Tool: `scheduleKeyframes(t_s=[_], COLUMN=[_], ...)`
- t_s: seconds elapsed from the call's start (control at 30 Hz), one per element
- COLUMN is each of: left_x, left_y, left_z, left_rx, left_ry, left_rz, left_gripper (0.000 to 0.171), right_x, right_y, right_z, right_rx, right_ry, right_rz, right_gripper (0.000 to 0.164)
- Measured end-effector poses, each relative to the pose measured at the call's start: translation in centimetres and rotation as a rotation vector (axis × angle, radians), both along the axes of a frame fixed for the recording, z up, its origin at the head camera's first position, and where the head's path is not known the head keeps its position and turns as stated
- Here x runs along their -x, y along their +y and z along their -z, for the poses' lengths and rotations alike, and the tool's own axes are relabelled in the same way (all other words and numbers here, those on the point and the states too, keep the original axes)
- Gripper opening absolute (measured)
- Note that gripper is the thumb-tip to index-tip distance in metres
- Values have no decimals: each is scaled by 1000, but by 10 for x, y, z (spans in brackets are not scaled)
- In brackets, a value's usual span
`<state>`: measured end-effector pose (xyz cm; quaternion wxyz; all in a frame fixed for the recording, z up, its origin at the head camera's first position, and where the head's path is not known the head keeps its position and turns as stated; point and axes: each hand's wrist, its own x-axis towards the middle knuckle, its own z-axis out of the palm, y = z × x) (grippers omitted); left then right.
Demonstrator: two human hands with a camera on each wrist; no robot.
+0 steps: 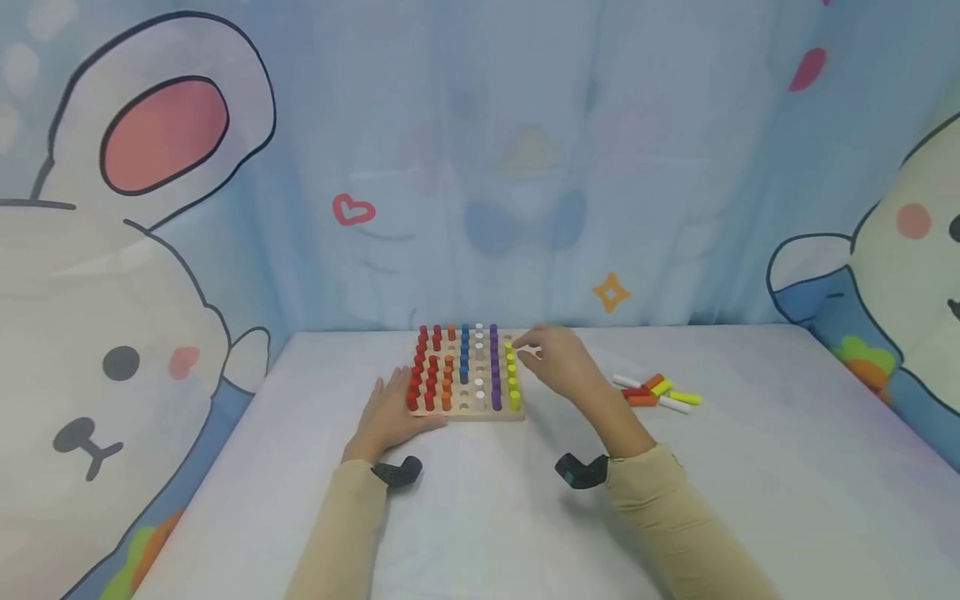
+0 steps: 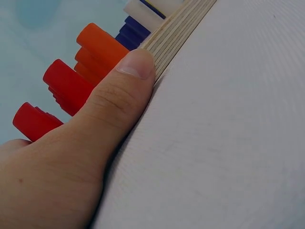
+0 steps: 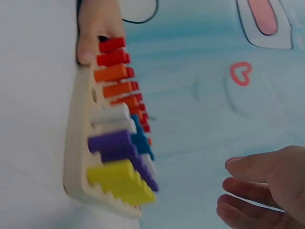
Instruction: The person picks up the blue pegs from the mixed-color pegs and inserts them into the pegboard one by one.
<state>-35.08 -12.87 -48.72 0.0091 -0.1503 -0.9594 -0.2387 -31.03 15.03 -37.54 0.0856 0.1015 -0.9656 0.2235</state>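
A wooden pegboard (image 1: 501, 416) with columns of coloured pegs lies on the table. My left hand (image 1: 390, 414) rests at its near left corner. In the left wrist view, the thumb (image 2: 114, 95) presses on the front edge beside red pegs (image 2: 71, 86) and an orange peg (image 2: 102, 45). Over the far right part of the board is my right hand (image 1: 558, 358), by the far end of the yellow pegs (image 1: 513, 383). Its fingers are apart and slightly bent in the right wrist view, with nothing seen between them. Purple pegs (image 1: 495, 383) stand one column left of the yellow.
Several loose pegs (image 1: 641, 401), in white, red, orange and yellow, lie in a small pile right of the board. Some holes in the orange, blue and white columns are bare. A printed curtain (image 1: 420, 167) hangs behind the table's far edge.
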Motion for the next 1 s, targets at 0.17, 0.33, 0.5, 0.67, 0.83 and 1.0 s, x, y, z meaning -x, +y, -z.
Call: scheduleKeyframes(t_s=[0.17, 0.33, 0.5, 0.67, 0.83, 1.0], left_x=[3, 3, 4, 3, -2, 0], left_y=[-1, 0, 2, 3, -5, -2], left_z=[-2, -2, -1, 0, 3, 4], left_rx=[12, 7, 4, -7, -6, -7], left_ry=[3, -13, -26, -15, -20, -8], left_rz=[4, 8, 16, 27, 11, 29], left_gripper=[118, 119, 119, 119, 119, 119], right_x=[-18, -34, -49, -57, -58, -64], right_y=[38, 73, 107, 130, 138, 148], right_z=[-9, -5, 7, 12, 18, 23], right_rx=[41, 51, 49, 55, 66, 21], right_ry=[40, 22, -52, -217, -396, -555], right_rz=[-41, -93, -117, -164, -277, -222], right_gripper=[22, 22, 21, 21, 18, 21])
